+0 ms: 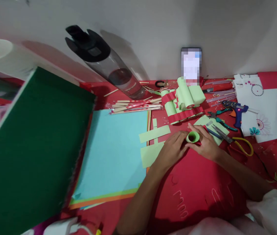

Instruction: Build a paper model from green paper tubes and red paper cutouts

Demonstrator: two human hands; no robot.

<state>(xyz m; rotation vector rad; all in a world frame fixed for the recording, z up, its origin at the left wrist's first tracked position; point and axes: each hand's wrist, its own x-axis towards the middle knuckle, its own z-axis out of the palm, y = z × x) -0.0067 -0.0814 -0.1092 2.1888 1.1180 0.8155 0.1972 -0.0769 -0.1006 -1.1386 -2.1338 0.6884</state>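
Between my two hands stands a small green paper tube [192, 137], its open end facing up. My left hand [175, 147] presses its fingertips to the tube's left side. On the other side, my right hand [207, 143] curls its thumb and fingers round it. A bit of red shows beside the tube, partly hidden by my fingers. Just beyond sits a green and red paper model tank [183, 101] made of rolled tubes and red pleated strips. Cut green paper strips [154, 133] lie left of my left hand. Scissors with yellow handles [236, 141] rest near my right wrist.
A blue glue gun [238, 112] and pliers [223, 120] lie at the right. Wooden sticks [136, 106] and a water bottle [114, 68] are at the back. Coloured paper sheets [114, 153] and a big green board [38, 147] fill the left. A phone [191, 63] leans on the wall.
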